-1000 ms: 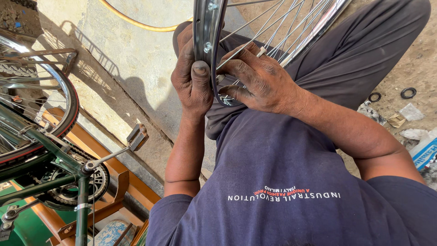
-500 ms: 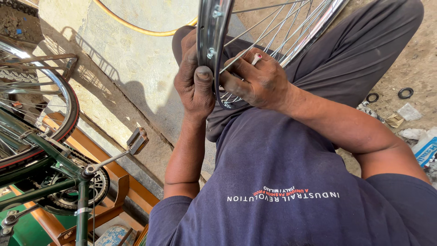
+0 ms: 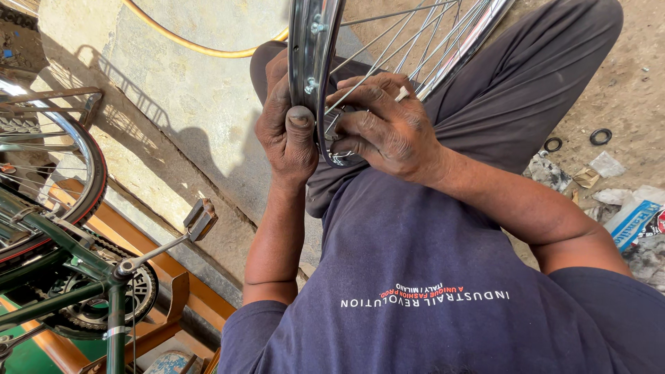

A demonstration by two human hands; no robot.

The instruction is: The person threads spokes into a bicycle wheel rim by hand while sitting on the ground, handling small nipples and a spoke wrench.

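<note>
right hand (image 3: pixel 388 128) slid slightly down the spokes (image 3: pixel 388 48), fingers pinching one, left hand (image 3: pixel 287 128) clamped around chrome wheel rim (image 3: pixel 312 62)

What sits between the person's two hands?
In the head view, the shiny wheel rim stands between the left hand and right hand; both hands grip it.

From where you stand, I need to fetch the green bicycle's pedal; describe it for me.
Find the green bicycle at lower left. From its chainring a silver crank arm rises rightward to the pedal, a grey block, the only part overhanging the concrete step.
</note>
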